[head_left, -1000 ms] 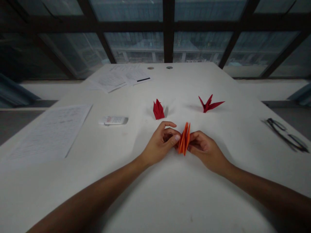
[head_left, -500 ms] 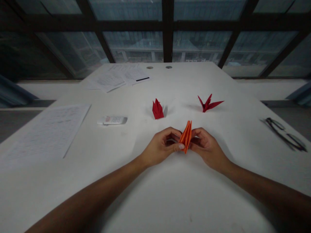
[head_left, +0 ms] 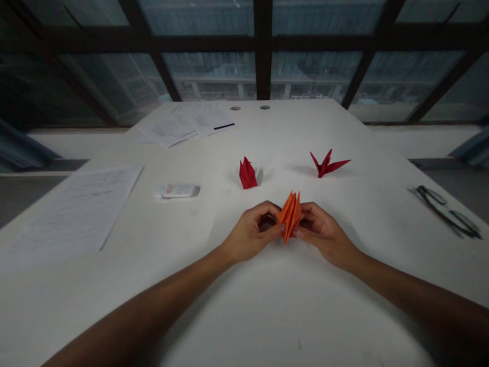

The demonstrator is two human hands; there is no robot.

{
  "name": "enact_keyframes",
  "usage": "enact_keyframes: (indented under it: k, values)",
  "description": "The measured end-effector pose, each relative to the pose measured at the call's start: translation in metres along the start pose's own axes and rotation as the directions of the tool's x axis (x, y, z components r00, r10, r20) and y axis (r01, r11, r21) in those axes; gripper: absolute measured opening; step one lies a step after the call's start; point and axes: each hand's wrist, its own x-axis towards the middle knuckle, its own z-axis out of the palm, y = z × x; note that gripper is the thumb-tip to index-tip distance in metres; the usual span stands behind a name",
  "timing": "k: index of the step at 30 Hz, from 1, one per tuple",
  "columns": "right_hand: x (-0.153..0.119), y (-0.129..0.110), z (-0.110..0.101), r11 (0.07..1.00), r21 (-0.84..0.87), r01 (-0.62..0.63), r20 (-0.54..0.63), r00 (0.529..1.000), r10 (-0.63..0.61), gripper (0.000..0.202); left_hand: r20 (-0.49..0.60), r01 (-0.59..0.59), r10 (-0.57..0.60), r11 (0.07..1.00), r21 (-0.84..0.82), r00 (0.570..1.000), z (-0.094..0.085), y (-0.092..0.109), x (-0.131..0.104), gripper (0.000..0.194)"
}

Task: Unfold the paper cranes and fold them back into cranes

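An orange folded paper piece (head_left: 291, 215) stands upright between my two hands, its pointed tips up and its layers slightly fanned. My left hand (head_left: 256, 230) pinches its left side, thumb in front and fingers behind. On the other side my right hand (head_left: 324, 232) grips it with the thumb on the lower front; the fingertips behind the paper are hidden. Beyond my hands, a red folded paper piece (head_left: 248, 174) sits upright on the white table (head_left: 282, 311). Farther right is a red paper crane (head_left: 327, 165) with spread points.
A white tube-like object (head_left: 178, 191) lies left of my hands. Printed sheets lie at the left (head_left: 82, 204) and at the far left back (head_left: 171, 125). Black-framed glasses (head_left: 449, 210) rest near the right edge. Windows stand behind the table.
The orange paper has turned and its layers show wider from the front. My right thumb has come round onto its front face.
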Motion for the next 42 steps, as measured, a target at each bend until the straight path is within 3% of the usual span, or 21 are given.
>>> enact_keyframes:
  k: [3, 8, 11, 16, 20, 27, 30, 34, 42]
  values:
    - [-0.001, 0.002, 0.0, 1.0, -0.01, -0.007, 0.011, 1.0, 0.007, 0.029, -0.023, -0.044, 0.045, 0.998, 0.041, 0.999, -0.001, -0.001, 0.0, 0.027]
    - [-0.002, 0.005, 0.002, 0.998, 0.033, 0.047, -0.112, 0.993, -0.043, 0.031, -0.025, -0.13, 0.13, 0.991, 0.028, 0.991, -0.003, -0.005, 0.001, 0.023]
    - [-0.004, 0.003, 0.003, 0.999, -0.009, 0.041, -0.096, 0.995, -0.041, 0.022, -0.037, -0.154, 0.157, 0.985, 0.073, 0.987, -0.004, -0.007, 0.002, 0.023]
    - [-0.009, -0.004, 0.006, 0.979, -0.201, 0.032, -0.027, 0.999, -0.038, 0.016, -0.121, -0.104, 0.127, 0.978, 0.179, 0.985, -0.004, -0.008, 0.003, 0.02]
    - [-0.009, -0.002, 0.006, 0.946, -0.322, 0.019, -0.061, 0.997, -0.041, 0.022, -0.062, -0.133, 0.152, 0.962, 0.237, 0.986, -0.002, -0.005, 0.002, 0.018]
    - [-0.006, 0.005, 0.002, 0.979, -0.199, -0.042, -0.08, 0.996, 0.026, 0.016, -0.021, -0.041, 0.042, 0.998, 0.057, 0.999, 0.0, -0.003, 0.002, 0.019]
    - [-0.006, 0.003, 0.003, 0.991, -0.134, -0.011, -0.095, 0.995, -0.002, 0.018, -0.039, -0.029, 0.027, 0.998, -0.049, 0.999, -0.001, -0.006, 0.003, 0.029]
    - [-0.007, 0.003, 0.005, 0.99, -0.129, 0.061, -0.14, 0.987, -0.079, 0.043, -0.021, -0.062, 0.061, 0.993, -0.097, 0.998, -0.003, -0.008, 0.003, 0.061]
    - [-0.009, 0.004, 0.003, 0.952, -0.293, 0.091, -0.083, 0.989, -0.12, 0.035, -0.021, -0.056, 0.055, 0.998, -0.014, 0.998, -0.004, -0.006, 0.002, 0.062]
